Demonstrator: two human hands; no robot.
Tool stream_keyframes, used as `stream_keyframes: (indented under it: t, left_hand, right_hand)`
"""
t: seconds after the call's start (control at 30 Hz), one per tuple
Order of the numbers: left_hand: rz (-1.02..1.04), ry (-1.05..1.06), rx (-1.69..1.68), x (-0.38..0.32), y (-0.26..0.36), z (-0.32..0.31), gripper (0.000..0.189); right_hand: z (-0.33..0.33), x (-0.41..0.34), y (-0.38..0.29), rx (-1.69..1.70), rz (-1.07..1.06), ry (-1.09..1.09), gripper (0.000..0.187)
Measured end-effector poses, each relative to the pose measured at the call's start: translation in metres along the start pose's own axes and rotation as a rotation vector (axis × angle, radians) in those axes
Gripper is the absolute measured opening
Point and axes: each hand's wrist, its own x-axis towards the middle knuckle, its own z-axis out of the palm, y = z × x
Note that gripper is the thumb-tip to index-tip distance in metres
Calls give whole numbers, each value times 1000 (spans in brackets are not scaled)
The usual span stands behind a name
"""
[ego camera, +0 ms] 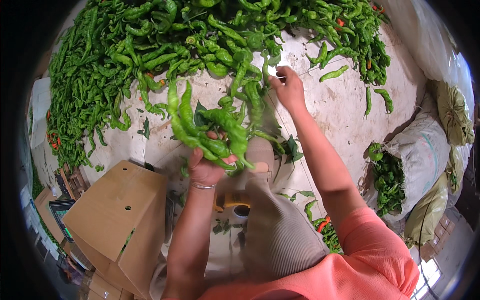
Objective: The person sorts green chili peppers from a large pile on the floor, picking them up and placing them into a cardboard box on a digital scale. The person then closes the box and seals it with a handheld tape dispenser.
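Several long green chili peppers [191, 120] lie in my left hand [208, 165], palm up, fingers curled under and around them, a bracelet at the wrist. My right hand [288, 88] is at the near edge of a large heap of green peppers [157, 48]; its thumb and index finger are at a single green pepper [265, 69], and whether they grip it cannot be told. More green peppers [255, 101] lie on the pale floor between the two hands.
A cardboard box [112, 210] with holes stands at the left, beside a device with keys [62, 217]. At the right, a white woven sack [423, 146] spills green peppers, near tied plastic bags [453, 112]. Loose leaves [293, 150] lie near my shoe [260, 150].
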Motion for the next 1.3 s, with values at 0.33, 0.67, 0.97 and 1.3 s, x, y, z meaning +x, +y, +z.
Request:
stream_keyframes:
  t: [0.33, 0.67, 0.97, 1.3]
  left_hand:
    - [37, 122, 60, -26, 20, -21, 53]
    - [18, 74, 30, -46, 18, -12, 52]
    - [96, 112, -30, -74, 24, 0, 51]
    - [65, -68, 228, -95, 45, 69, 50]
  right_hand:
    - [24, 56, 36, 348, 66, 76, 29]
    - [72, 79, -43, -520, -92, 41, 76]
    - [95, 61, -61, -520, -209, 126, 80]
    - [37, 70, -54, -6, -289, -34, 73]
